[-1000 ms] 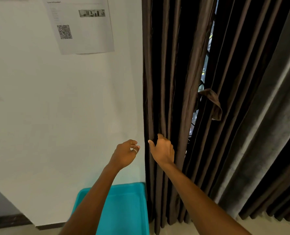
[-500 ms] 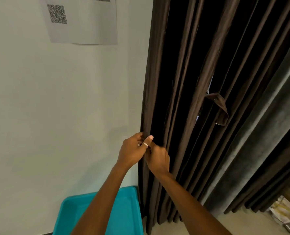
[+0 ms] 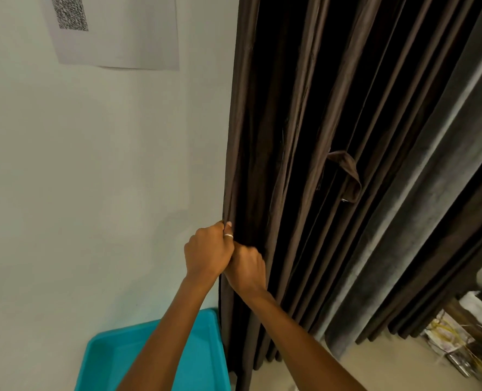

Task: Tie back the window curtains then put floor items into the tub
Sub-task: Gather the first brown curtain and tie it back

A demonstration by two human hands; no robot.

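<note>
A dark brown pleated curtain [image 3: 304, 136] hangs from the top of the view down to the floor beside a white wall. A fabric tieback loop [image 3: 347, 176] dangles from its folds at mid height. My left hand [image 3: 207, 249], with a ring on one finger, pinches the curtain's left edge. My right hand [image 3: 247, 266] sits just below and right of it, fingers closed into the same folds; both hands touch each other. A teal plastic tub [image 3: 206, 356] stands on the floor under my left forearm, against the wall.
A sheet of paper with a QR code [image 3: 112, 32] is stuck on the white wall at upper left. A grey curtain panel [image 3: 420, 221] hangs to the right. Papers and cables [image 3: 454, 345] lie on the floor at lower right.
My hands came together from slightly apart and closed on the curtain's left edge. The gap showing the window has closed. The view shifted right, so the floor clutter appeared.
</note>
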